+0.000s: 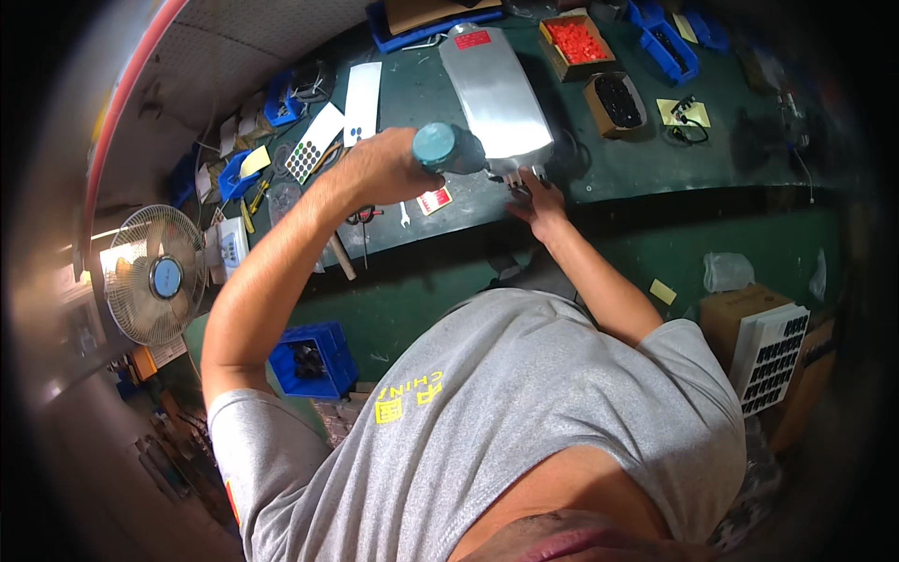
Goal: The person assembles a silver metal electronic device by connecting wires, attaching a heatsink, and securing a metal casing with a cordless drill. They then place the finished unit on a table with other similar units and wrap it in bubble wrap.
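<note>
Left hand grips one tool; right hand touches one silver case.

Yellow lettering marks the grey shirt; a red label, print too small, sits on the metal case.

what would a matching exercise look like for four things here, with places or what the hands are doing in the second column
1. teal-ended tool
2. silver metal case
3. orange-red pieces
4. fan

A. inside an open box
B. at the far left of the view
C. held in the left hand
D. with the right hand at its near end

Pairs: 1-C, 2-D, 3-A, 4-B
</note>
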`<action>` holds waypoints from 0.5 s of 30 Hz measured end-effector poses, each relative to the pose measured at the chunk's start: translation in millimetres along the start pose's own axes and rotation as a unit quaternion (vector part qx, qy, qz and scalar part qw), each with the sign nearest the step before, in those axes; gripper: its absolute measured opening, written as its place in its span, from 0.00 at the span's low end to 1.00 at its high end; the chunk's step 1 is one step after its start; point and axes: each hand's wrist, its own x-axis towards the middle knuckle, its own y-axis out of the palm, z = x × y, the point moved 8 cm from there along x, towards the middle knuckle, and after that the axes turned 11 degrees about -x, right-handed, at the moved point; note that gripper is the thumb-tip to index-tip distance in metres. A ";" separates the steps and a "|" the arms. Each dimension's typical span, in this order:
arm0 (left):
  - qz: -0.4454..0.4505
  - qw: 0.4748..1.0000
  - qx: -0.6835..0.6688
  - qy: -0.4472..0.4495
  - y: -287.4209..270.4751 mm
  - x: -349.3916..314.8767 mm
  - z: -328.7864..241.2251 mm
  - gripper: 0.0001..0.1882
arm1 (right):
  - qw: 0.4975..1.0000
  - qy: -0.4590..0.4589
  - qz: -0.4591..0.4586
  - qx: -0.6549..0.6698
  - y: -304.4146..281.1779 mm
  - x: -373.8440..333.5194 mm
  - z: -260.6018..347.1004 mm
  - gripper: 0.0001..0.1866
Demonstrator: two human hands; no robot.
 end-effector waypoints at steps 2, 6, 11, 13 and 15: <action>0.013 1.000 0.008 -0.014 -1.9 10.0 -2.5 0.18 | 0.999 -0.024 -0.007 -0.035 -4.2 0.4 5.1 0.32; 0.029 0.998 0.032 -0.045 -1.3 15.7 -5.7 0.18 | 0.997 -0.040 -0.026 -0.058 -11.5 4.2 3.9 0.30; 0.028 0.998 0.018 -0.048 0.3 18.2 -2.0 0.18 | 0.996 -0.058 -0.035 -0.064 -10.4 6.5 2.4 0.28; 0.024 0.999 0.015 -0.038 -0.2 18.5 -3.1 0.18 | 0.995 -0.063 -0.037 -0.072 -11.2 6.0 3.6 0.27; 0.031 0.999 0.001 -0.030 3.9 20.2 3.3 0.18 | 0.994 -0.063 -0.034 -0.085 -9.8 2.5 3.9 0.26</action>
